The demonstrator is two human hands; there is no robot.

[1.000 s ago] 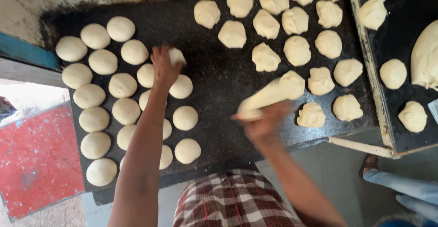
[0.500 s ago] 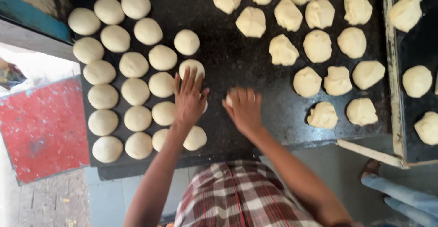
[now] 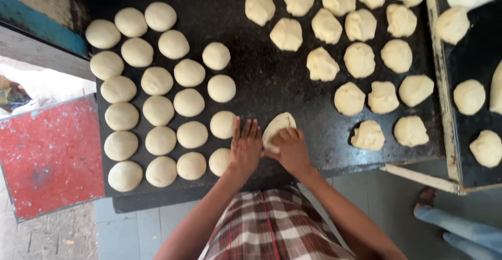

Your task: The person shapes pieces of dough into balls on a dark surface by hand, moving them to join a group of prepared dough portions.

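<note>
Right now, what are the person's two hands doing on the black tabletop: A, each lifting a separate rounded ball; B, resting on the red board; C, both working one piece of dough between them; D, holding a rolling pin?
C: the left hand lies flat beside the dough piece and the right hand covers its lower edge, on the black tabletop between the smooth rounded balls and the rough lumps.
</note>
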